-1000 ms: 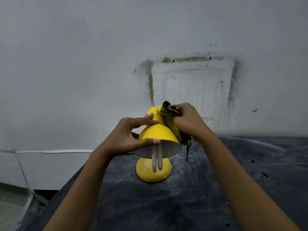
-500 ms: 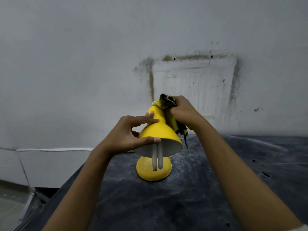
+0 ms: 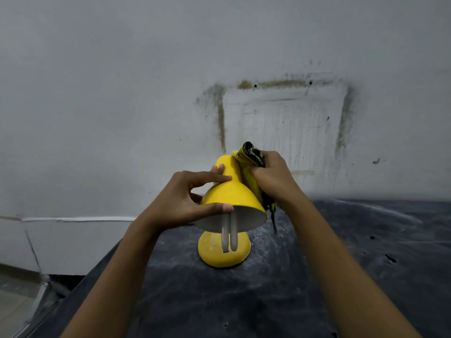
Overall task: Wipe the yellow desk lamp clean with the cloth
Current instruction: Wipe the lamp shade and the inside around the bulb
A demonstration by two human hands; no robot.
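Both hands are on the lamp's shade: the left hand [image 3: 181, 200] spans it, thumb at the rim, index finger on the neck; the right hand [image 3: 271, 178] grips a bunched yellow-and-dark cloth [image 3: 249, 164] against the shade's right side. Yellow desk lamp [image 3: 231, 198] tilts, shade mouth toward the camera and down, long axis rising toward the wall, bulb [image 3: 229, 234] showing, base [image 3: 223, 252] on a dusty dark table [image 3: 341, 276]. Behind, a stained, seemingly white wall [image 3: 122, 93].

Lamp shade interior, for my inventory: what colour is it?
The shade's interior is whitish, seen in the head view.
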